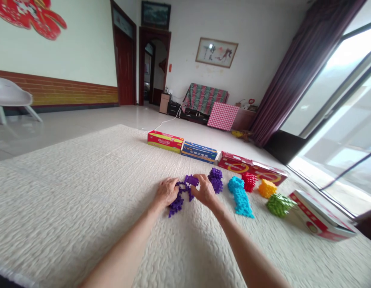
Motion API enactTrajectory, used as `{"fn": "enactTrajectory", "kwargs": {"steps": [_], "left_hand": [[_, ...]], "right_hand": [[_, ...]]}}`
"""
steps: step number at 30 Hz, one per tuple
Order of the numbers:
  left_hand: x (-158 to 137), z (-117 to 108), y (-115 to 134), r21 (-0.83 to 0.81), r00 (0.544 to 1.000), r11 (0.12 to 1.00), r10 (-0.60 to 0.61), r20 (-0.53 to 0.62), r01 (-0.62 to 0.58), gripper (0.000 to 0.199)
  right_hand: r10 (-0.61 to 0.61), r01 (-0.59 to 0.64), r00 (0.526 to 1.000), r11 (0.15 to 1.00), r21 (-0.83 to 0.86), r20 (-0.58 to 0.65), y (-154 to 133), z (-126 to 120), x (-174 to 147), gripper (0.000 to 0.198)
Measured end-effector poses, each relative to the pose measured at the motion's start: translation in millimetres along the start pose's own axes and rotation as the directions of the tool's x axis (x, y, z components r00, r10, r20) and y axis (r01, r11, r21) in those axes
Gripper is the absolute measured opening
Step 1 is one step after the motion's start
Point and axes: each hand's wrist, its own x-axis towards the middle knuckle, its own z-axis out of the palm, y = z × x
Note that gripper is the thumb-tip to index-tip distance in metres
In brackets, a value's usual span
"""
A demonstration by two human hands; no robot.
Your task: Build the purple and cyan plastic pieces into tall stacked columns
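Note:
Purple interlocking toy pieces with notched edges lie on the cream quilted cover between my hands. My left hand (pixel 168 191) is closed at their left side, its fingertips on a purple piece (pixel 176 205). From the other side, my right hand (pixel 205 190) pinches a flat purple piece (pixel 191 181) between thumb and fingers. Whether the pieces in the two hands are joined I cannot tell. Just beyond my right hand stands a built purple block shape (pixel 216 181). Farther right is a light-blue shape (pixel 242 197) made of similar pieces.
Red (pixel 249 182), yellow (pixel 267 188) and green (pixel 280 205) piece clusters sit to the right, near an open white-and-red box (pixel 322 216). A red-and-yellow box (pixel 165 141), a blue box (pixel 199 152) and dark red boxes (pixel 251 166) line the far edge.

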Motion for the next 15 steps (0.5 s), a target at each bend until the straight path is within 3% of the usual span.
{"fn": "enactTrajectory", "kwargs": {"steps": [3, 9, 12, 15], "left_hand": [[0, 3, 10, 0.014, 1.000, 1.000, 0.015, 0.020, -0.015, 0.041], [11, 15, 28, -0.033, 1.000, 0.999, 0.005, 0.004, -0.005, 0.039], [17, 20, 28, -0.061, 0.999, 0.998, -0.032, -0.018, 0.031, 0.038], [19, 22, 24, -0.078, 0.998, 0.996, -0.057, -0.037, 0.054, 0.036]], "right_hand": [[0.002, 0.002, 0.996, 0.999, 0.040, -0.093, 9, -15, -38, 0.039], [0.163, -0.162, 0.984, 0.987, 0.008, -0.078, 20, -53, -78, 0.041], [0.249, -0.246, 0.969, 0.965, -0.093, 0.016, 18, -71, -80, 0.047], [0.375, -0.324, 0.911, 0.909, -0.261, 0.173, 11, -83, -71, 0.049]]}}
